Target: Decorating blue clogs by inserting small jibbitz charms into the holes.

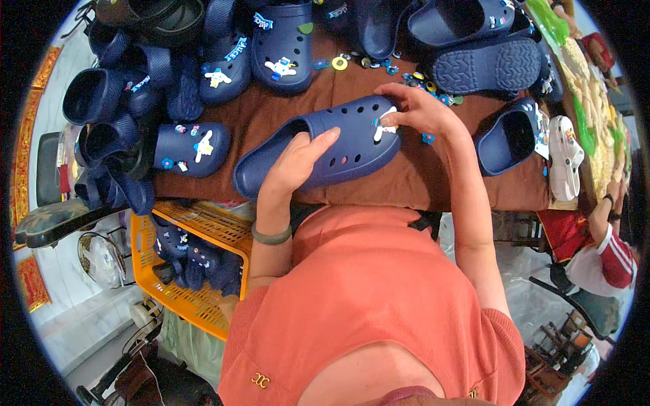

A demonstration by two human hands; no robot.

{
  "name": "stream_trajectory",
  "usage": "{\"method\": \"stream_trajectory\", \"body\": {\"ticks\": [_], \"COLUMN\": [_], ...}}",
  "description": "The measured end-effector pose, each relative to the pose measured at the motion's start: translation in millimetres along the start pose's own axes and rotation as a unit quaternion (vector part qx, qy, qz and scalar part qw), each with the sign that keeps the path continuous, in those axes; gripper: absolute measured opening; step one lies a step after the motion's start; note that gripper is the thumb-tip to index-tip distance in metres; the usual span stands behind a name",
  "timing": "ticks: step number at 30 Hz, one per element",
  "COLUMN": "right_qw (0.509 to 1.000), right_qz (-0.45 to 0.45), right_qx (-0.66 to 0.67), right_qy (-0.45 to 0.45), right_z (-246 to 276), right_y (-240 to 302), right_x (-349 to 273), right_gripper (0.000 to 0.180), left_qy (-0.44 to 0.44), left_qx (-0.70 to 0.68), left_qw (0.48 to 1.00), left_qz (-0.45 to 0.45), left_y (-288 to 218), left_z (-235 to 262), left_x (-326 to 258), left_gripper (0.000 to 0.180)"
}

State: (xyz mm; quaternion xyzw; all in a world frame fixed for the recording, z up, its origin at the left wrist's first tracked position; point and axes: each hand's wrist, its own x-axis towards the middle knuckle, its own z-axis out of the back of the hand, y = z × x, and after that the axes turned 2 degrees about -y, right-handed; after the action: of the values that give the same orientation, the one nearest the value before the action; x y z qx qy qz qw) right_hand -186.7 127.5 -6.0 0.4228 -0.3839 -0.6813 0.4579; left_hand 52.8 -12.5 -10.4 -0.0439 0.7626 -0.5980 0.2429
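The navy clog lay at the near side of the cloth-covered counter, in front of the person, its toe aimed to the right and its heel to the left. The left hand gripped it near the middle, thumb across the upper and fingers hidden from sight. The right hand was bent over the toe, its thumb at the white charm and a finger arched to the far edge; whether it pinched the charm, one could not tell. Loose charms were scattered just beyond the toe. To the left sat a decorated clog, toe to the right; farther back, an upturned clog showed its sole. A white clog stood at the counter's right end, and below, an orange basket held more navy footwear.
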Motion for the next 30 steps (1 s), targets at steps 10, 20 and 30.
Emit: {"method": "stream_trajectory", "body": {"ticks": [10, 20, 30], "right_qw": [0.933, 0.901, 0.901], "right_qz": [0.077, 0.139, 0.162], "right_qx": [-0.010, -0.116, -0.140], "right_qy": [-0.352, -0.394, -0.378], "right_z": [-42.4, -68.9, -42.9], "right_y": [-26.7, -12.0, -9.4], "right_x": [-35.5, -50.9, -56.6], "right_gripper": [0.052, 0.030, 0.025], "left_qy": [0.021, -0.007, 0.004], "left_qx": [-0.030, 0.052, -0.005], "left_qw": [0.999, 0.993, 1.000], "left_qz": [-0.023, -0.107, -0.009], "left_y": [1.1, 44.2, 0.2], "left_z": [-0.8, 25.9, -0.9], "left_x": [1.1, 14.8, -0.2], "left_gripper": [0.035, 0.037, 0.035]}}
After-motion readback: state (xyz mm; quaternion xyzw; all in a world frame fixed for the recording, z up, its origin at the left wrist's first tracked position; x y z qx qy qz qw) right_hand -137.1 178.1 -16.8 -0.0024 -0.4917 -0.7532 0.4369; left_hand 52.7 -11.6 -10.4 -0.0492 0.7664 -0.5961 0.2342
